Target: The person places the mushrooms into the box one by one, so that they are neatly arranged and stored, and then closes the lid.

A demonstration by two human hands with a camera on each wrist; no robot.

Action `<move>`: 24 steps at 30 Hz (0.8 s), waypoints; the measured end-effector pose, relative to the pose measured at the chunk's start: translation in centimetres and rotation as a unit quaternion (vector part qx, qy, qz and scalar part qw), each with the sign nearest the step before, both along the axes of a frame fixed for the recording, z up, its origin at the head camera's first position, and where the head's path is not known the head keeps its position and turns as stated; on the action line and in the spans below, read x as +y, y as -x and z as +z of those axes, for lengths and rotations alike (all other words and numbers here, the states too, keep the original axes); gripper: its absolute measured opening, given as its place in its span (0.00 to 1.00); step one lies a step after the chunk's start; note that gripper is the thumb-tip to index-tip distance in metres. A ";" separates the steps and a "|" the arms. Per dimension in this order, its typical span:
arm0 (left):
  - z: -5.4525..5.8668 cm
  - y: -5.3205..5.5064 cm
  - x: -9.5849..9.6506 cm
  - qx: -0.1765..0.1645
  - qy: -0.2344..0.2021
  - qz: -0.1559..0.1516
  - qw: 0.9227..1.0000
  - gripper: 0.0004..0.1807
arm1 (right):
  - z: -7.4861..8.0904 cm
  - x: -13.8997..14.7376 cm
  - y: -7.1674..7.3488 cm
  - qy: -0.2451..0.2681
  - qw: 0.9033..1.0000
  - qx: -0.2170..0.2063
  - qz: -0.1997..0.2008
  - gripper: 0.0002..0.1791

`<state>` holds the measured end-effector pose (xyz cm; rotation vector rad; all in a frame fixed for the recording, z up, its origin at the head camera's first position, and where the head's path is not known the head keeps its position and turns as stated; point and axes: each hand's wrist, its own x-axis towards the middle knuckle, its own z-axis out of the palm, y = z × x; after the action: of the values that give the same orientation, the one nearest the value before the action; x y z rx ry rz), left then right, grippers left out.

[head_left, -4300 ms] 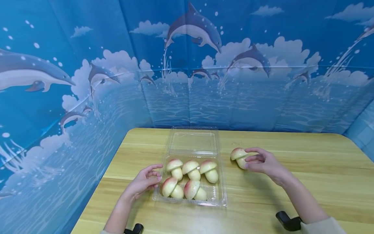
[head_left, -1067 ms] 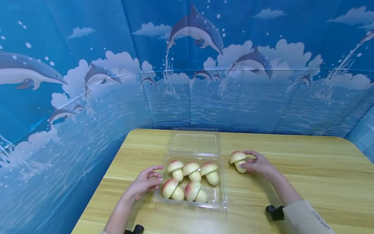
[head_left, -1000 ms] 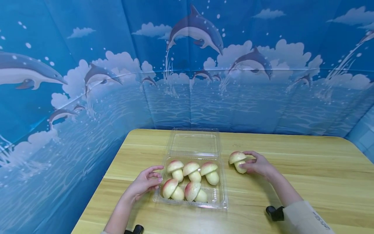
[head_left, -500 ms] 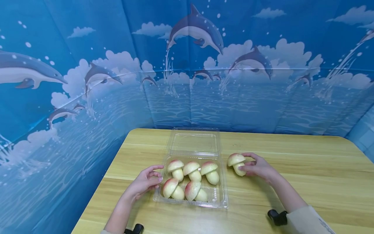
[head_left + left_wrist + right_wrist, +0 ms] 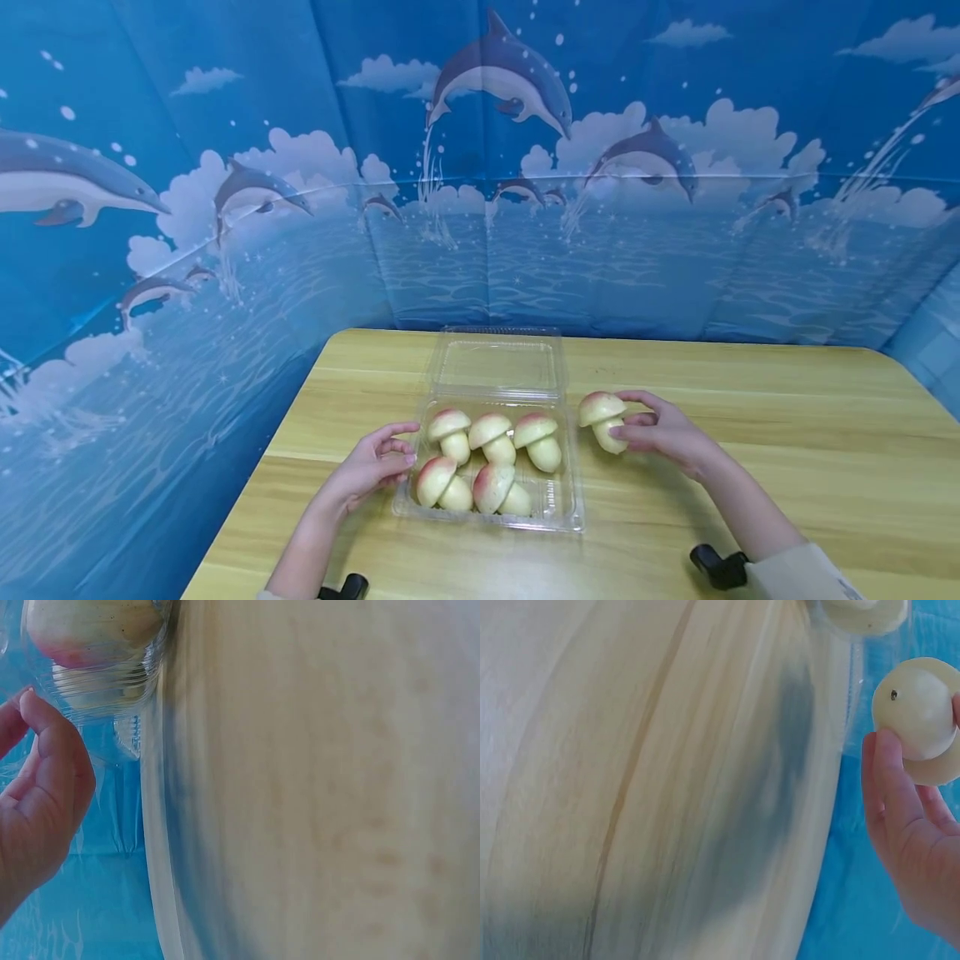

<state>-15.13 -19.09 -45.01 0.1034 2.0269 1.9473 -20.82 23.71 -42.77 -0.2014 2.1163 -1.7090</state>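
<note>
In the head view my right hand (image 5: pixel 663 429) pinches a toy mushroom (image 5: pixel 598 408) between thumb and fingers, over the table to the right of the clear plastic box. It has a pale yellow stem and a cap blushed pink. The right wrist view shows its rounded stem base (image 5: pixel 915 712) with a small dark spot. Several like mushrooms (image 5: pixel 491 429) lie in the box (image 5: pixel 576 518), three behind and two in front; the front right corner holds none. My left hand (image 5: pixel 367 467) rests by the box's left side, fingers loosely bent, fingertips right at the rim.
The box's clear lid (image 5: pixel 498 364) lies folded back towards the far table edge. Under everything is a wood-grain table (image 5: pixel 787 433). A blue dolphin-print curtain (image 5: pixel 637 258) hangs behind it and along the left side.
My right hand has brought the mushroom a little to the left, nearer the box, over the last second. My left hand and the mushrooms in the box have stayed put.
</note>
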 end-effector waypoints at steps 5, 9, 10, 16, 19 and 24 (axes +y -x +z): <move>0.0 0.0 0.0 0.002 0.001 0.000 1.000 0.32 | 0.5 -0.2 -0.5 0.024 1.000 -0.001 0.014 0.41; 0.0 0.0 0.0 0.004 0.002 0.001 1.000 0.32 | 0.8 -0.5 -0.8 0.037 0.999 0.003 0.026 0.41; 0.0 0.0 0.0 0.004 0.003 0.002 1.000 0.32 | 0.9 -0.6 -0.9 0.039 0.999 0.004 0.029 0.41; 0.0 0.1 0.0 0.004 0.001 0.001 1.000 0.32 | 1.2 -1.3 -1.4 0.045 0.998 0.013 0.043 0.40; 0.0 0.2 0.0 0.004 0.001 -0.001 1.000 0.32 | 1.2 -1.6 -1.5 0.045 0.997 0.019 0.054 0.39; 0.0 0.1 0.0 0.001 0.002 -0.002 1.000 0.32 | 1.1 -1.8 -1.6 0.031 0.997 0.031 0.068 0.40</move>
<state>-15.23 -19.04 -44.97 0.1081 2.0305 1.9427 -19.22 21.92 -41.71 -0.4111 2.0438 -1.7102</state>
